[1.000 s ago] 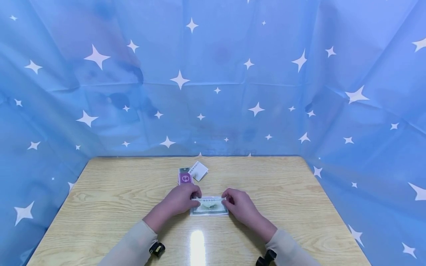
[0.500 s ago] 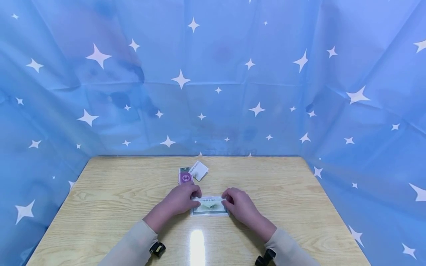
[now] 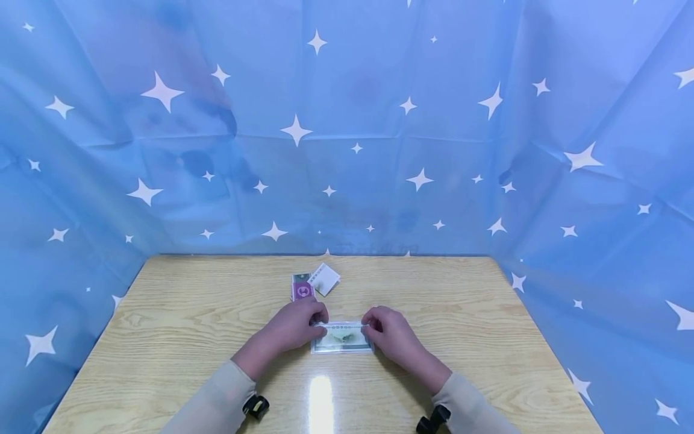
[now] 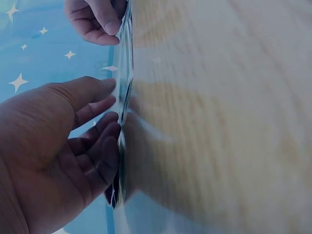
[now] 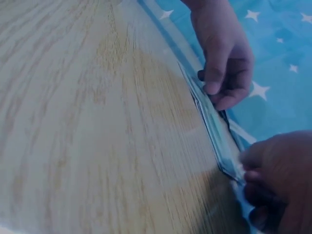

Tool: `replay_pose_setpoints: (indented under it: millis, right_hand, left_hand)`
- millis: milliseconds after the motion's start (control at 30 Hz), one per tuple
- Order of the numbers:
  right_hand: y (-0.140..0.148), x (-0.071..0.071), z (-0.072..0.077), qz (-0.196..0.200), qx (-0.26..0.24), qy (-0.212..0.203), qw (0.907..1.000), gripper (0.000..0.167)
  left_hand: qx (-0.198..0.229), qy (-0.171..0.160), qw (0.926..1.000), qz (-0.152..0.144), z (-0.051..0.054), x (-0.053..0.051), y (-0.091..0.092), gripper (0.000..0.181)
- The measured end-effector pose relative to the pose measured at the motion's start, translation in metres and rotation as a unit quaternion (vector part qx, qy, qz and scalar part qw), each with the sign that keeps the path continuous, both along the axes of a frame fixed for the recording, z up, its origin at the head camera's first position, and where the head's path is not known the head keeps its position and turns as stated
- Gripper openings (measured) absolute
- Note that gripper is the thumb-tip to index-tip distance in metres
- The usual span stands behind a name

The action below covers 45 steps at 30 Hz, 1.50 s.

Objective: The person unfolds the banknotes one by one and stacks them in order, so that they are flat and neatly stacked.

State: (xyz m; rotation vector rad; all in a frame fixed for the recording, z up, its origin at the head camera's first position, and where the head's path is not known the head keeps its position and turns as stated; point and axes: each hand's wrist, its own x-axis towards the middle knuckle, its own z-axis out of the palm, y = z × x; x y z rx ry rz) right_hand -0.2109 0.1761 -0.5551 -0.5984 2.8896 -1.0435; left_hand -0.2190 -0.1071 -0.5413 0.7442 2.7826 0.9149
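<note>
Two hands, green note, papers overlapping beyond

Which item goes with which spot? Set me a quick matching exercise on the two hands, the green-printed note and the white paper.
1. left hand
2. right hand
3. green-printed note
4. white paper

A. askew, beyond both hands
B. at the note's right end
C. between the two hands
D. at the note's left end

Pairs: 1-D, 2-B, 3-C, 4-A
</note>
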Motion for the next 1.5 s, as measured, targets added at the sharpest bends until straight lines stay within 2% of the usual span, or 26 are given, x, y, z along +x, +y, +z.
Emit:
replay_pose_setpoints:
  millis: [100,233,333,433,533,733,867,1000,1067,1167,1333,1367,1400,1433,1500]
  right_hand:
    - [-0.003,-0.004,0.005,-0.007,-0.022,0.013,0.9997,0.005]
    - [-0.009,-0.014,0.013,0.001,-0.04,0.027,0.9988,0.008]
    - [-0.015,-0.026,0.019,0.01,-0.032,0.029,0.999,0.009]
    - [-0.021,-0.042,0.024,0.02,-0.01,0.03,0.9993,0.016]
    - [-0.03,-0.06,0.028,0.035,0.02,0.037,0.9985,0.025]
    - [-0.054,-0.096,0.036,0.065,0.045,0.039,0.9961,0.037]
    - [-0.067,-0.116,0.041,0.104,0.075,0.036,0.9911,0.048]
    - [-0.077,-0.129,0.045,0.159,0.123,0.031,0.9792,0.061]
    - [-0.082,-0.133,0.045,0.18,0.15,0.022,0.972,0.066]
    - [-0.087,-0.136,0.044,0.187,0.19,0.005,0.9638,0.069]
    - [-0.09,-0.138,0.043,0.184,0.232,-0.024,0.9549,0.066]
    - [-0.09,-0.138,0.044,0.185,0.235,-0.026,0.9539,0.065]
    - [-0.09,-0.137,0.045,0.187,0.238,-0.026,0.9527,0.064]
    - [-0.09,-0.137,0.045,0.19,0.241,-0.025,0.9515,0.064]
    - [-0.09,-0.137,0.047,0.195,0.242,-0.021,0.9503,0.062]
  left_hand:
    - [0.032,-0.003,0.9994,0.012,0.004,-0.004,-0.004,0.011]
    - [0.065,-0.018,0.997,0.039,0.011,-0.011,-0.01,0.013]
    - [0.079,-0.019,0.995,0.058,0.017,-0.018,-0.014,0.014]
    - [0.081,-0.011,0.9936,0.078,0.022,-0.03,-0.017,0.013]
    - [0.072,-0.011,0.9919,0.105,0.023,-0.043,-0.019,0.013]
    - [0.037,-0.011,0.9876,0.152,0.02,-0.068,-0.022,0.022]
    - [0.005,-0.009,0.9865,0.163,0.022,-0.076,-0.018,0.036]
    - [-0.035,-0.011,0.9841,0.174,0.024,-0.077,-0.01,0.042]
    - [-0.055,-0.015,0.9818,0.181,0.022,-0.077,-0.006,0.04]
    - [-0.073,-0.02,0.9788,0.19,0.018,-0.076,-0.002,0.037]
    - [-0.062,-0.015,0.9791,0.193,0.013,-0.075,0.001,0.034]
    - [-0.057,-0.005,0.98,0.19,0.005,-0.078,0.0,0.035]
    - [-0.052,-0.005,0.9804,0.19,0.004,-0.078,-0.001,0.034]
    - [-0.047,0.006,0.9812,0.187,-0.005,-0.083,-0.003,0.035]
    - [-0.039,0.005,0.9814,0.188,-0.008,-0.084,-0.003,0.033]
